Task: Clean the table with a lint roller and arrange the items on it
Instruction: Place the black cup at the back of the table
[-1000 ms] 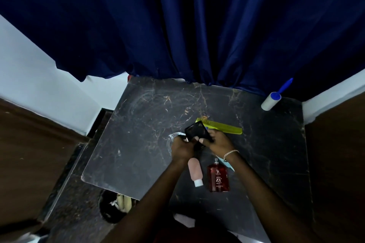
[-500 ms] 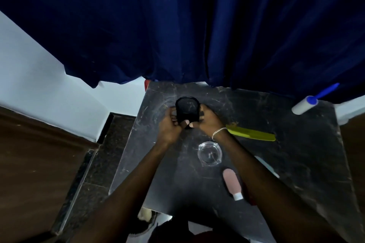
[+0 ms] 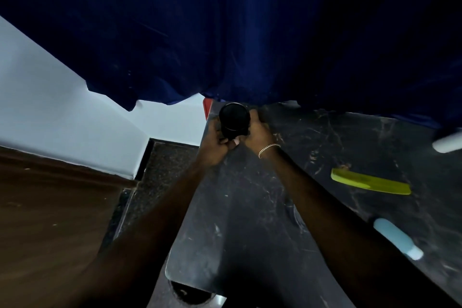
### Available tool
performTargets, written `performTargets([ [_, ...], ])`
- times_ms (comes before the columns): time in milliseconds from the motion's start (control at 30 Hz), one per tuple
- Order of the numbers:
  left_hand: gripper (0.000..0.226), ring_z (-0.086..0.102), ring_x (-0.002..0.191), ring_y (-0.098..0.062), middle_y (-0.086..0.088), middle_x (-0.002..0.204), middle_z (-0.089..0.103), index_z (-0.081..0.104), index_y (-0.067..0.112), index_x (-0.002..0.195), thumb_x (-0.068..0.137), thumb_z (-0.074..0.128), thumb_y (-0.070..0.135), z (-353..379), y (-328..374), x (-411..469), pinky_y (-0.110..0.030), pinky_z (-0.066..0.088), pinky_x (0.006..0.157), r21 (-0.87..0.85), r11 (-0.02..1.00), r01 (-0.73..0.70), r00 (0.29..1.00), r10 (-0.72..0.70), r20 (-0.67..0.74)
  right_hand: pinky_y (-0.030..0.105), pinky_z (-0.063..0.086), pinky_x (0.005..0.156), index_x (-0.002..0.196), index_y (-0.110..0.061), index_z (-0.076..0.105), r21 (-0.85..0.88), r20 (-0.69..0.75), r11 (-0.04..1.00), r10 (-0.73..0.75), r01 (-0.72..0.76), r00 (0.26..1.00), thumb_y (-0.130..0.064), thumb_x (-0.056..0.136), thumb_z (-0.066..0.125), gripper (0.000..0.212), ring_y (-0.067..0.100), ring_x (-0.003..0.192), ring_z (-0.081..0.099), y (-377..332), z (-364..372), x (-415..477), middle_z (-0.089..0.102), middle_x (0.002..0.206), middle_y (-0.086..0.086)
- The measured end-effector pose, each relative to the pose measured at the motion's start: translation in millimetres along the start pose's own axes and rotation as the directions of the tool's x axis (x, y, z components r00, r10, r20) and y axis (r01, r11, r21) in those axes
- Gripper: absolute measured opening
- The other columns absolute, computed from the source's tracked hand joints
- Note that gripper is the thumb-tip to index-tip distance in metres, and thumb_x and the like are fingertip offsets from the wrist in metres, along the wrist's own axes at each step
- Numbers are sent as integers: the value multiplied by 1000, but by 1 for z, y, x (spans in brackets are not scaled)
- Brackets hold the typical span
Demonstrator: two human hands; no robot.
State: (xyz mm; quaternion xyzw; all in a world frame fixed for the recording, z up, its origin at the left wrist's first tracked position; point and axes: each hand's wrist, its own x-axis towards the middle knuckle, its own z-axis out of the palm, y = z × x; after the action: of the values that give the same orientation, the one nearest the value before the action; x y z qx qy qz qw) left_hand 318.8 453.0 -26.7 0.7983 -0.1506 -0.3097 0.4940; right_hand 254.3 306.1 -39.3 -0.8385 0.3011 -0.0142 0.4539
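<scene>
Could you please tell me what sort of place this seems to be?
Probably a room at home, at a dressing or grooming table: a dark marble-look table bears a yellow comb and a small blue bottle, with a blue curtain hanging behind it.

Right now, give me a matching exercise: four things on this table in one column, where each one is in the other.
Things:
1. black jar
2. yellow comb
3. pale blue bottle
4. lint roller

Places:
A. cut off at the right edge
B. lying near right
C. held in both hands, far left corner
D. flat, right of the arms

Pairs: 1-C, 2-D, 3-B, 4-A
</scene>
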Motion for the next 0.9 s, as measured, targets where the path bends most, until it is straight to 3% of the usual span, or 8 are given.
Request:
performTargets([
  [67, 80, 62, 122, -13, 2, 141, 59, 31, 32, 147, 85, 80, 20, -5, -9, 11, -6, 53, 78, -29, 1000, -5, 1000, 5, 19, 33, 49, 80, 130, -19, 34, -23, -2, 1000, 0, 0, 1000, -18, 77, 72, 65, 36, 101, 66, 1, 12, 10, 65, 114, 18],
  [167, 85, 60, 129, -22, -4, 144, 57, 27, 26, 152, 86, 79, 12, -9, -22, 24, -39, 53, 106, -58, 998, 10, 997, -6, 74, 31, 49, 77, 131, -24, 30, -31, 4, 999, 8, -8, 1000, -17, 77, 73, 69, 34, 99, 67, 6, 26, 20, 64, 114, 17],
  [333, 87, 59, 131, -21, -2, 145, 56, 25, 29, 153, 86, 79, 15, -14, -39, 37, -46, 51, 109, -49, 998, 38, 995, -33, 97, 37, 57, 84, 132, -19, 34, -23, -7, 1000, 1, -1, 1000, -13, 77, 75, 69, 33, 103, 68, 13, 40, 30, 67, 114, 16],
  [500, 86, 56, 134, -25, -8, 148, 53, 25, 21, 154, 86, 76, 4, -16, -42, 45, -51, 49, 111, -87, 995, 50, 993, -41, 111, 28, 46, 82, 135, -22, 33, -35, -13, 999, 9, -9, 1000, -16, 77, 76, 71, 32, 106, 66, 16, 46, 37, 64, 118, 16],
  [633, 85, 57, 133, -25, -8, 149, 51, 26, 23, 154, 87, 73, -1, -14, -44, 50, -47, 51, 110, -118, 991, 56, 993, -43, 112, 29, 48, 83, 130, -23, 34, -12, 4, 999, 29, -29, 1000, -13, 77, 74, 68, 33, 104, 67, 18, 45, 40, 65, 116, 16],
  [700, 84, 59, 128, -21, -9, 150, 49, 27, 20, 153, 87, 71, -5, -11, -45, 50, -40, 54, 106, -148, 988, 51, 997, -40, 72, 37, 56, 85, 130, -22, 33, 8, 22, 999, 36, -36, 999, -12, 77, 74, 67, 34, 102, 69, 17, 44, 41, 67, 113, 17],
  [800, 79, 59, 118, 3, -1, 144, 53, 30, 13, 153, 88, 73, 0, -3, -57, 45, -19, 54, 95, -132, 991, 7, 1000, -9, -13, 46, 58, 89, 136, -25, 29, 0, 39, 999, 46, -46, 998, -15, 79, 73, 73, 34, 101, 69, 18, 43, 40, 68, 112, 20],
  [900, 74, 57, 109, 23, 27, 126, 55, 35, 17, 151, 89, 76, 15, 4, -72, 33, -2, 48, 85, -79, 997, -10, 999, 7, -46, 50, 56, 91, 142, -27, 23, -16, 70, 997, 75, -74, 995, -17, 81, 72, 78, 36, 106, 68, 18, 43, 39, 66, 116, 22],
])
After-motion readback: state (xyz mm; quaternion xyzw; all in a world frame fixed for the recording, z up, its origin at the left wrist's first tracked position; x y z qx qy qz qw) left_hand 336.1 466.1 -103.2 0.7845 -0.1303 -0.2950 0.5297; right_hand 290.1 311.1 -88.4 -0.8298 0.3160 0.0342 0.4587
